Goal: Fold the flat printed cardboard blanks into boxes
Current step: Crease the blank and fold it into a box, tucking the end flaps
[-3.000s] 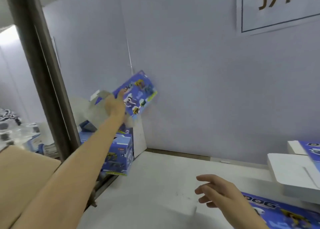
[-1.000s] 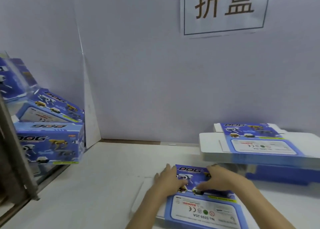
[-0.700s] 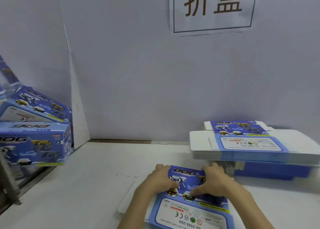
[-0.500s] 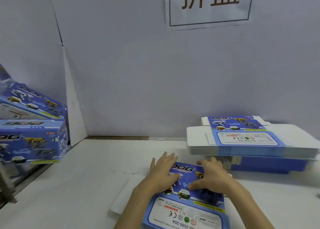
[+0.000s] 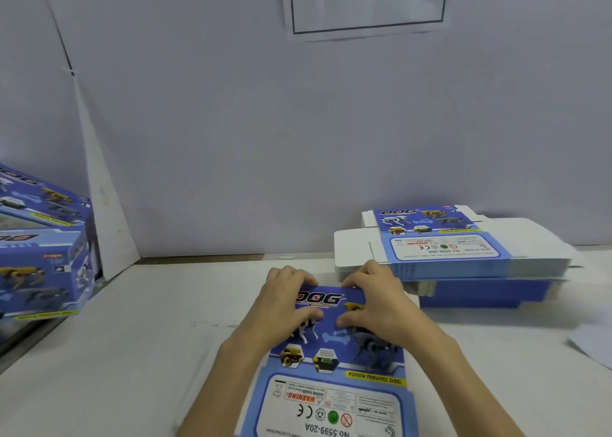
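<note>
Printed cardboard blank with slightly glossy blue face, stack of blanks of white matt card, smooth matt white table, matt paper sign, folded boxes with light sheen

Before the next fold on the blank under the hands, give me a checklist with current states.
1. Grip: left hand and right hand both hold the blank at its far edge: ok.
2. The blank lies printed side up on the table: ok.
3. Far edge already creased: cannot tell.
4. Right hand clear of the stack of flat blanks: cannot tell, they sit very close.
5. The folded boxes at the left are away from the blank: ok.
</note>
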